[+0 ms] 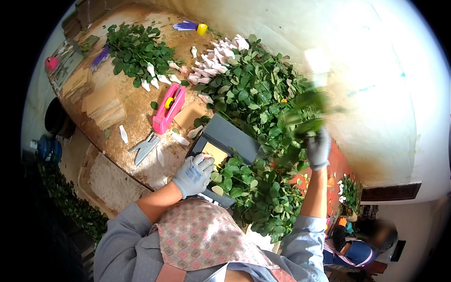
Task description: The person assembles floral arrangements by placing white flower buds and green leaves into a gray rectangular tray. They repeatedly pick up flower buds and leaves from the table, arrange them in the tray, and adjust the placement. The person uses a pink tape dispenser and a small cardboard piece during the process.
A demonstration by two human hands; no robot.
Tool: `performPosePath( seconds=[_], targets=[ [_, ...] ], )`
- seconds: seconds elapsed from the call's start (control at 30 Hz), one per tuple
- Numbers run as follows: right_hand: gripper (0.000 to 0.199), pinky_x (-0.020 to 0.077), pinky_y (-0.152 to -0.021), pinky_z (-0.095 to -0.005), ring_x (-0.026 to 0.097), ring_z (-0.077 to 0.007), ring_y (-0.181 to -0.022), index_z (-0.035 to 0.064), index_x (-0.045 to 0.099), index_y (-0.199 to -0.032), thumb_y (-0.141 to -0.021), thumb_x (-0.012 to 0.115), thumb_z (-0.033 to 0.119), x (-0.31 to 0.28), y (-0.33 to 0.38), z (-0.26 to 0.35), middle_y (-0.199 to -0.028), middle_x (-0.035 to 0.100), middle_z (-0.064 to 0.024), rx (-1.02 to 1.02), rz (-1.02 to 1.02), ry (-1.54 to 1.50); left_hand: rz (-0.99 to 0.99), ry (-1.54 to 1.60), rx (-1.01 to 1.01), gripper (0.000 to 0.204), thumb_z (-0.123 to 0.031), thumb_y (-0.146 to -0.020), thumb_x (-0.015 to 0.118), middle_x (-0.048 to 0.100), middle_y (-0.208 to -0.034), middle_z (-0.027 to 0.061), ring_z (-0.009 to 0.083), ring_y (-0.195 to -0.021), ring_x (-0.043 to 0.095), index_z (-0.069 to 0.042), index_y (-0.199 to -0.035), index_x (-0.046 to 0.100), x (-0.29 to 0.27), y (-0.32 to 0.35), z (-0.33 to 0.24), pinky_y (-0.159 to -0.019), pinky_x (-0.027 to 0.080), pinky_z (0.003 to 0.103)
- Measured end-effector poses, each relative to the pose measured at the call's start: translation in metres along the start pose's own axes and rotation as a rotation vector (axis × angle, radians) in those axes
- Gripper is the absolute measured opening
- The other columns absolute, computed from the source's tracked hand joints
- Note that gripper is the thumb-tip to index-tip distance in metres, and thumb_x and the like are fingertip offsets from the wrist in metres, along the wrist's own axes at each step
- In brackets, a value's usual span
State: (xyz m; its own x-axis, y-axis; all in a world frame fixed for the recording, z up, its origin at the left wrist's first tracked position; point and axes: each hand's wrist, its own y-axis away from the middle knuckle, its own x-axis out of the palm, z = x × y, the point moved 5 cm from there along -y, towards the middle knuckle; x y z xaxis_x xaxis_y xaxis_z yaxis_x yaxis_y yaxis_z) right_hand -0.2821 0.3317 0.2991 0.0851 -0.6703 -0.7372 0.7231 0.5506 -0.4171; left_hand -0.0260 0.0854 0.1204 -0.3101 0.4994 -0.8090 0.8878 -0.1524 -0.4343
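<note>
My left hand (192,176), in a grey glove, is closed at the edge of a dark grey box-like stand (231,136). Its curled fingers meet a tan piece of cardboard (215,155) there; a small orange-red bit shows at the fingertips, and what they hold is hidden. Leafy stems (239,178) stick out of the stand to the right. Farther right, my right hand (318,149), gloved the same way, is closed round a leafy flower stem (305,113), whose leaves are smeared by motion above the green pile.
A big heap of leafy stems (253,89) with white-wrapped flower heads lies behind the stand. A pink tape dispenser (168,110), a grey stapler (144,149) and stacked cardboard sheets (105,107) sit to the left. Another person (357,242) works at the far right.
</note>
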Motion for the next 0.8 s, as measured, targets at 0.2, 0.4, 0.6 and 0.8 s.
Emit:
performPosePath(
  seconds=[0.2,0.4,0.6,0.8],
  targets=[
    [0.023,0.0555,-0.081,-0.0293,0.063,-0.0129,-0.093,-0.0023,0.062,-0.122,-0.1,0.063,0.004,-0.111,-0.025,0.034,-0.109,0.069,-0.0056,-0.067,-0.766,-0.345,0.07,-0.011,-0.044,0.038,-0.016,-0.073,0.066,0.06,-0.125,0.0084,0.0289,-0.116,0.053,-0.003,-0.109,0.067,0.005,0.003,0.003,-0.093,0.048,0.043],
    [0.026,0.0562,-0.091,-0.0356,0.067,-0.0201,-0.103,-0.0086,0.067,-0.118,-0.096,0.067,0.004,-0.156,-0.016,0.056,-0.112,0.071,-0.0122,-0.066,-0.791,-0.177,0.03,-0.078,-0.007,0.033,-0.023,-0.08,0.064,0.062,-0.124,0.005,0.0237,-0.12,0.052,-0.007,-0.107,0.07,-0.002,-0.001,0.001,-0.087,0.047,0.039],
    [0.027,0.0585,-0.08,-0.0313,0.067,-0.0159,-0.095,-0.0074,0.066,-0.119,-0.098,0.067,0.01,-0.184,-0.018,0.045,-0.111,0.069,-0.0086,-0.011,-0.767,-0.108,0.026,-0.031,-0.017,0.031,-0.023,-0.079,0.065,0.063,-0.121,0.0049,0.0248,-0.115,0.054,-0.007,-0.105,0.07,0.0,-0.004,0.002,-0.088,0.047,0.04],
    [0.028,0.056,-0.085,-0.0322,0.066,-0.0165,-0.096,-0.0048,0.066,-0.123,-0.1,0.066,0.012,-0.225,-0.008,0.033,-0.114,0.07,-0.009,0.053,-0.782,0.006,-0.003,-0.03,-0.012,0.031,-0.021,-0.078,0.065,0.063,-0.12,0.0052,0.0256,-0.112,0.055,-0.008,-0.105,0.069,0.0,-0.002,0.0,-0.088,0.047,0.041]
  ],
)
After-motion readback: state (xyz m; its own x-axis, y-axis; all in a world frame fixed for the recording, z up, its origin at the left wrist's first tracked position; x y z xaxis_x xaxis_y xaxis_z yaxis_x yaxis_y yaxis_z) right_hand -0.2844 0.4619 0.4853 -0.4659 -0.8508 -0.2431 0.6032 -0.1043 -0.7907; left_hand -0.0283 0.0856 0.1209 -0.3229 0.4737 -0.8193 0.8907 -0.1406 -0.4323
